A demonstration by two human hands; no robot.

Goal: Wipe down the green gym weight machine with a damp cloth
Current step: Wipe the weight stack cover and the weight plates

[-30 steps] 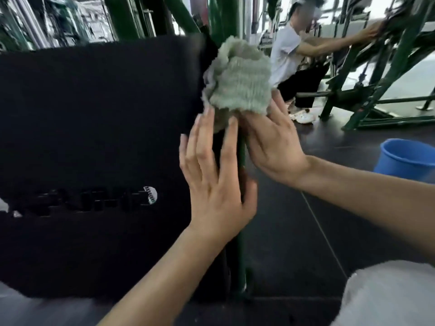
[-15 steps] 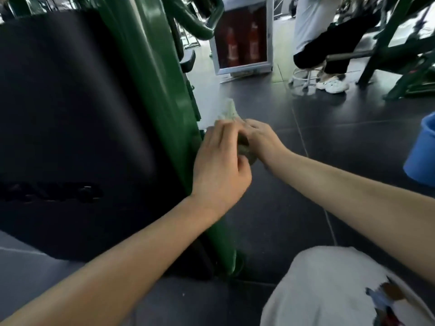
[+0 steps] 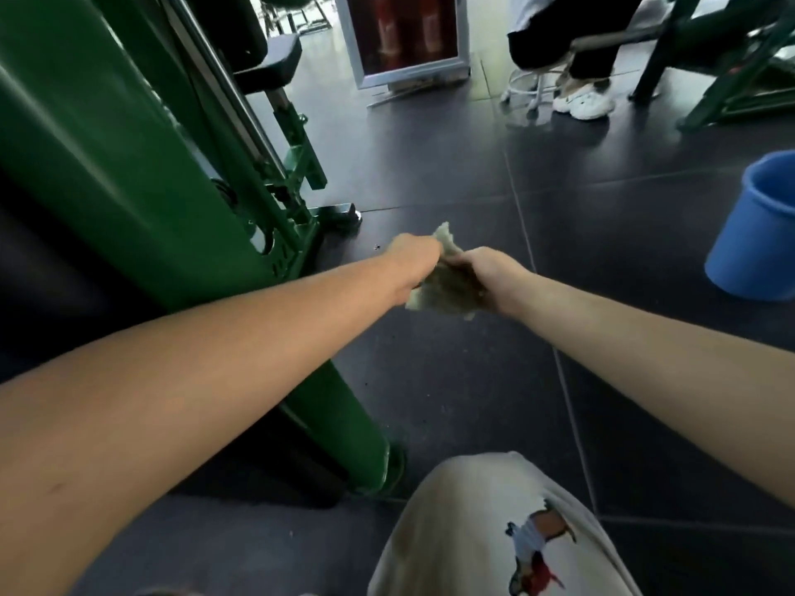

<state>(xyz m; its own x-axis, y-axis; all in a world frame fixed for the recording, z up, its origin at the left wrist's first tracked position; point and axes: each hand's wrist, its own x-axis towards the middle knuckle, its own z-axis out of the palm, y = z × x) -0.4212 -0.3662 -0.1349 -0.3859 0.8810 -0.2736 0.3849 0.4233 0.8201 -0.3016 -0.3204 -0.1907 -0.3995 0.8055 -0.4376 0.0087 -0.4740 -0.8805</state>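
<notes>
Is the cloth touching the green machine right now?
Apart. The head view shows the cloth bunched between the left hand and right hand, with dark floor separating it from the green machine.

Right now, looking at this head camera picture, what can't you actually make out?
- Cloth: bunched between left hand and right hand; its dampness cannot be judged.
- Blue bucket: cut off by the right edge, contents unseen.
- Green machine: top cut off by the upper edge.
- Seated person: only the legs show.
</notes>
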